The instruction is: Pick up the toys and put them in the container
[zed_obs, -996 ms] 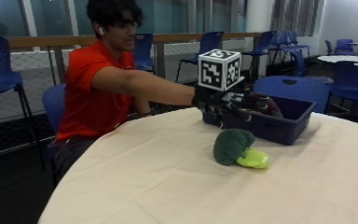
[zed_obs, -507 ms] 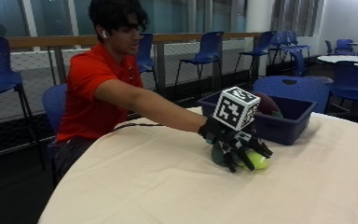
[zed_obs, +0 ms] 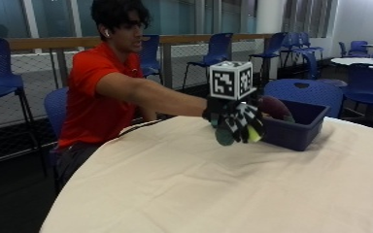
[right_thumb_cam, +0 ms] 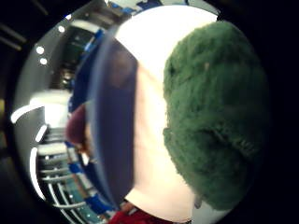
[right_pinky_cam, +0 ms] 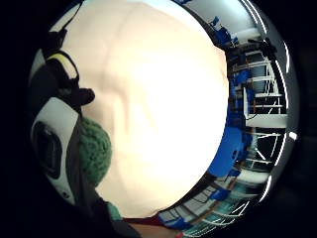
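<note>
Cloth-covered desk (zed_obs: 193,194), right hand (zed_obs: 237,121) lifted beside the blue container (zed_obs: 299,128), fingers curled around the green broccoli toy (right_thumb_cam: 219,112) to carry it in.

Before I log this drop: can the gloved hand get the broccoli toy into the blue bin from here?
Probably yes: the gloved hand holds the broccoli toy right beside the open blue bin, nothing between.

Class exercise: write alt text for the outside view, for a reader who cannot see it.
A seated person's gloved right hand holds a green plush toy above the table, beside a blue container with a dark red toy inside.
</note>
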